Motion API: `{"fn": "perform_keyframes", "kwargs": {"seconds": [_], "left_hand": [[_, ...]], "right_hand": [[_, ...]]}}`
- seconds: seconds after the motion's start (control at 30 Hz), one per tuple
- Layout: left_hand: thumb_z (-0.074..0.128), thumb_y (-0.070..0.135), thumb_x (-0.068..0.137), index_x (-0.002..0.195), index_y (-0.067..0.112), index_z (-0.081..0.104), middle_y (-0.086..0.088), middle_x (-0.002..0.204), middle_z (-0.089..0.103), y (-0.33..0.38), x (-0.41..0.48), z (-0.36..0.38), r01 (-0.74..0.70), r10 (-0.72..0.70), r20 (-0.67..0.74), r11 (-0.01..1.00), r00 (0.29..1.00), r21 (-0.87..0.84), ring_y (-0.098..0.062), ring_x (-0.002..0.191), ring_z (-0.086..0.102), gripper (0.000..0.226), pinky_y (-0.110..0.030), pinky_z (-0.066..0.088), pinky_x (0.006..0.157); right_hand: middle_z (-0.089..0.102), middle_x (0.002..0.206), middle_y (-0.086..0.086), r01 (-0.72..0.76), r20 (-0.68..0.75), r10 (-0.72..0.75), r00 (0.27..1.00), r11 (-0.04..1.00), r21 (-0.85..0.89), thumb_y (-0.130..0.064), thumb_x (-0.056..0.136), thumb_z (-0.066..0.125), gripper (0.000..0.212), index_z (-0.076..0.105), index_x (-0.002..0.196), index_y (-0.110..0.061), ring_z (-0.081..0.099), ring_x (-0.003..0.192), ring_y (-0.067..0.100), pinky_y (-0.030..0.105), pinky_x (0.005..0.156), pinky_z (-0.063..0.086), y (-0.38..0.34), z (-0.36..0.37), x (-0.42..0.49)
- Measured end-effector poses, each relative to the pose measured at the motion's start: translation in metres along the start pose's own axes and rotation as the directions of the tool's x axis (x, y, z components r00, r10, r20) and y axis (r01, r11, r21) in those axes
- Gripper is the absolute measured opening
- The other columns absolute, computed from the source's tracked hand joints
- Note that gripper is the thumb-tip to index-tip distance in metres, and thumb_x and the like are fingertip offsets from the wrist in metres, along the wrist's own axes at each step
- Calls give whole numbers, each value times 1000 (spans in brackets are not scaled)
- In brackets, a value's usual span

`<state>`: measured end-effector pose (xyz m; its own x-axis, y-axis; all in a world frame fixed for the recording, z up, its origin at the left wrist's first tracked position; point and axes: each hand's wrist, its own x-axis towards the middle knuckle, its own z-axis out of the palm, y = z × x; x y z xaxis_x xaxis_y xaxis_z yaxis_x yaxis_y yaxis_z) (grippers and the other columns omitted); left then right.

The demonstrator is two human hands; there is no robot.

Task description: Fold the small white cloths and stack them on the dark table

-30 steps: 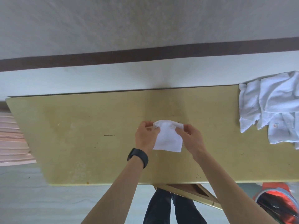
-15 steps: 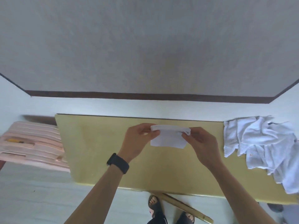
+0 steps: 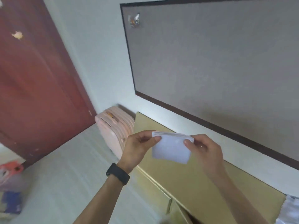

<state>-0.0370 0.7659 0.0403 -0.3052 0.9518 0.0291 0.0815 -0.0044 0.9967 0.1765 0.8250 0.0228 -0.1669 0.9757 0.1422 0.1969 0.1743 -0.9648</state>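
A small folded white cloth [image 3: 171, 149] hangs in the air between my two hands, above the left end of the yellowish table [image 3: 202, 180]. My left hand [image 3: 137, 147] pinches its top left corner between thumb and fingers. My right hand [image 3: 204, 148] pinches the top right corner the same way. The fold's layered edge runs along the top between my hands. A bit of the pile of loose white cloths [image 3: 290, 210] shows at the lower right edge, on the table. No dark table is in view.
A pink ribbed suitcase [image 3: 113, 131] stands against the wall left of the table. A dark red door [image 3: 35, 81] fills the left side. A grey framed board [image 3: 218, 65] hangs above the table. Red and blue bags [image 3: 11, 183] sit on the floor at far left.
The view has swung up and to the left, now showing the door and floor. Both hands have lifted the folded cloth off the table and keep pinching its top corners.
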Motion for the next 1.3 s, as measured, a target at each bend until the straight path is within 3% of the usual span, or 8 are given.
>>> {"fn": "perform_keyframes", "kwargs": {"seconds": [0.1, 0.27, 0.5, 0.67, 0.77, 0.87, 1.13, 1.3], "left_hand": [[70, 13, 90, 101, 10, 76, 2, 98, 77, 1, -48, -62, -12, 17, -170, 1000, 985, 29, -14, 90, 71, 13, -25, 51, 75], [69, 18, 91, 101, 13, 72, 5, 95, 76, 13, -142, -171, -46, 61, -483, 998, 873, 43, -5, 89, 68, 12, -15, 49, 76], [69, 43, 90, 94, 26, 71, 14, 88, 73, -9, -296, -353, 49, 71, -832, 992, 550, 116, -1, 85, 68, 18, -17, 51, 72], [60, 45, 94, 97, 38, 61, 11, 87, 67, -45, -412, -480, 168, 50, -944, 980, 327, 110, -4, 80, 63, 8, -18, 50, 67], [54, 46, 96, 101, 40, 56, 11, 81, 63, -64, -475, -543, 254, 18, -975, 964, 220, 75, -1, 71, 58, 8, -22, 48, 66], [49, 43, 99, 102, 36, 55, 12, 80, 62, -81, -529, -600, 296, -20, -995, 955, 102, 11, 2, 65, 55, 10, -15, 42, 59], [55, 43, 96, 101, 29, 65, 12, 92, 68, -129, -627, -748, 276, -189, -961, 931, -200, -240, 7, 75, 60, 18, -6, 41, 61], [56, 48, 93, 92, 24, 69, 10, 85, 70, -145, -673, -850, 258, -273, -896, 891, -351, -373, -5, 72, 61, 27, -7, 39, 53]], "right_hand": [[72, 79, -10, 39, 143, -46, 989, 998, 51, -15, 82, 78, 9, 70, 83, -19, 66, 73, 5, 11, 65, 46, -26, 60, -19], [71, 81, -10, 105, 353, -158, 922, 981, 165, -18, 87, 74, 7, 68, 88, -19, 65, 76, 5, 13, 67, 47, -80, 184, -74], [68, 86, -21, 136, 562, -249, 789, 962, 235, -32, 90, 70, 8, 63, 92, -29, 62, 79, -2, 11, 68, 45, -140, 399, -213], [63, 79, -7, 127, 693, -252, 675, 965, 228, -40, 94, 62, 15, 57, 94, -26, 57, 70, -1, 10, 60, 41, -165, 546, -346], [63, 77, -5, 109, 789, -224, 572, 974, 198, -42, 96, 58, 16, 54, 93, -27, 57, 69, -3, 9, 59, 40, -180, 617, -415], [64, 80, -6, 90, 860, -191, 472, 982, 169, -44, 95, 58, 19, 55, 90, -26, 58, 71, -2, 7, 60, 40, -191, 684, -475], [67, 85, -4, -115, 986, -48, 159, 991, 67, -31, 91, 68, 22, 66, 94, -9, 58, 71, -1, 9, 62, 44, -202, 866, -592], [58, 77, 4, -191, 980, 139, -146, 968, -165, -33, 93, 66, 30, 67, 98, -3, 54, 71, 19, 34, 66, 44, -210, 984, -651]]}}
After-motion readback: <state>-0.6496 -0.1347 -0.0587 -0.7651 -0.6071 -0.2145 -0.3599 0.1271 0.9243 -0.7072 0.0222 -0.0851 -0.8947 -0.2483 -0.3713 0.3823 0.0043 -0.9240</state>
